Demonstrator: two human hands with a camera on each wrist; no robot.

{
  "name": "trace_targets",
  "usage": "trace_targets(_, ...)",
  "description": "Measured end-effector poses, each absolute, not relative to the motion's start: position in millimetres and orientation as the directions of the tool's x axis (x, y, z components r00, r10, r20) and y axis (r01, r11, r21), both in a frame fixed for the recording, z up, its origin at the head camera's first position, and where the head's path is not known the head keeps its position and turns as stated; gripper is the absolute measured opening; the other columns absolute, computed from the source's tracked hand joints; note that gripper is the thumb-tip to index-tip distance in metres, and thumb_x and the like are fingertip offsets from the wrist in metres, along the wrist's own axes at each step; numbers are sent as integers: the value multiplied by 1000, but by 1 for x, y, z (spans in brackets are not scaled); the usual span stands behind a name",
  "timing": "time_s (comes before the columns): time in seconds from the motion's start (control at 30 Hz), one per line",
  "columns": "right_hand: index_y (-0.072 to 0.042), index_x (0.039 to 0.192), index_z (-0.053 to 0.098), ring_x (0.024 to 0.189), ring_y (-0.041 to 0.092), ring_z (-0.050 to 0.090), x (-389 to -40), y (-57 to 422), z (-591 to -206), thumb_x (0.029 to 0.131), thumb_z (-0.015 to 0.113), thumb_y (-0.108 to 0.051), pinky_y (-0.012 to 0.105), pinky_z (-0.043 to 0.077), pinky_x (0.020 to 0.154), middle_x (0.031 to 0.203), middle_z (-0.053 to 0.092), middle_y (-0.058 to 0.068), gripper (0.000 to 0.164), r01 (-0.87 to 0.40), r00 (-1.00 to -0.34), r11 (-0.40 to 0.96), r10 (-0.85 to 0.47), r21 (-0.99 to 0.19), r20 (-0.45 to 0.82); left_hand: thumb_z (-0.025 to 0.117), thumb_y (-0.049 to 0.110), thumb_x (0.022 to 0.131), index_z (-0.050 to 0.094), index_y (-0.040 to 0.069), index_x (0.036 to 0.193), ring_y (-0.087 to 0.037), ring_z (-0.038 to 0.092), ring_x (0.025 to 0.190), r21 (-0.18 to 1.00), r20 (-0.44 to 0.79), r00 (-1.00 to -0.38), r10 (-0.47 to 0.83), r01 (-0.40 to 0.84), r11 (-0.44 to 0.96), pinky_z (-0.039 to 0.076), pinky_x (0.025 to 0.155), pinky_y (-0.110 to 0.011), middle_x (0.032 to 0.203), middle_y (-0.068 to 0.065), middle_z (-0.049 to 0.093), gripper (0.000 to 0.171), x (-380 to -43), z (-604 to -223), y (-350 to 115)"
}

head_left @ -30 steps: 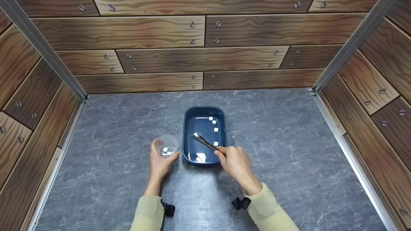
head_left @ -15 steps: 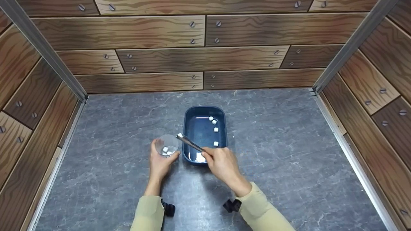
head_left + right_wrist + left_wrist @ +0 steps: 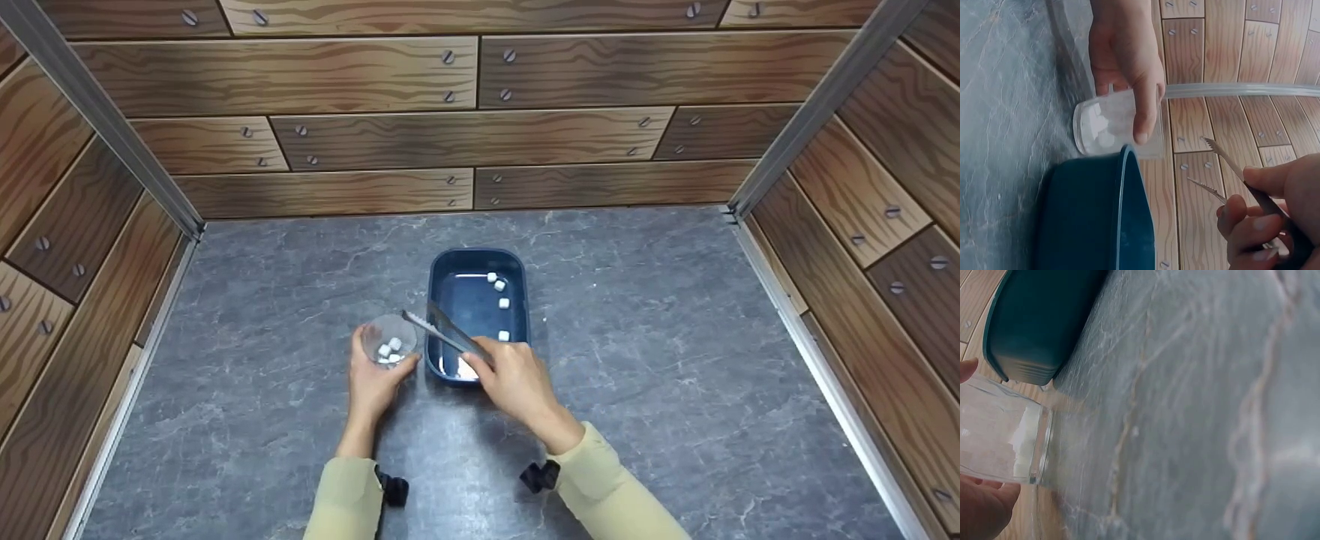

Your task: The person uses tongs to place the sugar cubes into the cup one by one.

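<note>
My left hand (image 3: 375, 386) grips a clear cup (image 3: 390, 330) that stands on the grey surface, thumb on its near right side. Several white cubes (image 3: 394, 343) lie at the cup's bottom. In the right wrist view the tongs (image 3: 1224, 160) have their toothed tips spread apart with nothing between them; my right hand (image 3: 517, 379) holds them by the grip. Their tips hover beside the cup's rim, over the left edge of a dark blue rectangular basin (image 3: 469, 255). Inside the basin, several white cubes (image 3: 504, 303) lie along the right side.
The grey marbled surface (image 3: 660, 337) stretches around the basin and cup. Wood-patterned walls (image 3: 480, 142) enclose it at the back and both sides, with metal strips along the corners. A black wrist device (image 3: 540, 475) sits at each cuff.
My right hand has moved left from over the basin to the cup. The tongs have opened, and the cube they carried is now in the cup. The left hand keeps its place.
</note>
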State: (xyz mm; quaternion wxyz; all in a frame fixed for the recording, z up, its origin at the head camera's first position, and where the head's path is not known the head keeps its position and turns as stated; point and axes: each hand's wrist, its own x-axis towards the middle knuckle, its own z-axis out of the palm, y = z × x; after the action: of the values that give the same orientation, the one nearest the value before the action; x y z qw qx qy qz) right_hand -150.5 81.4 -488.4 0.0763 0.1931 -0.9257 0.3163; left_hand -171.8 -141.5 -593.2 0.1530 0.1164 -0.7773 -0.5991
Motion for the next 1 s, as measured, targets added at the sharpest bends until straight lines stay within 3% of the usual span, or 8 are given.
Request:
trace_targets(0.23,-8,112,72,43,5,39,-154,97,-490,93,68,-29,25,35,38,56,49,-8,28,-316,-947,749,-217,-582,235,92,19,64,34,-3,144,-40,45,127,966,97,-925,-367,-2,260,34,108,-48,139,-28,47,101,-172,-593,-142)
trace_targets(0.47,-6,112,71,47,9,44,-158,111,-493,91,72,-26,29,38,42,59,52,-6,30,-271,-954,803,-154,-530,256,92,17,64,36,-4,142,-40,46,127,966,116,-923,-367,18,258,34,108,-47,138,-28,47,99,-172,-594,-142)
trace_targets(0.7,-4,115,69,47,11,47,-161,122,-495,91,71,-24,30,38,41,61,55,-4,31,-206,-973,825,-116,-526,199,92,18,64,36,-3,142,-40,45,128,966,112,-923,-368,14,260,34,109,-46,138,-28,47,99,-172,-595,-142)
trace_targets(1.0,-3,112,71,62,26,63,-160,130,-499,90,71,-24,41,48,49,84,71,14,31,-164,-982,889,-108,-427,154,92,19,65,33,-3,144,-40,43,129,966,91,-930,-356,-5,259,34,109,-48,140,-29,44,101,-172,-592,-142)
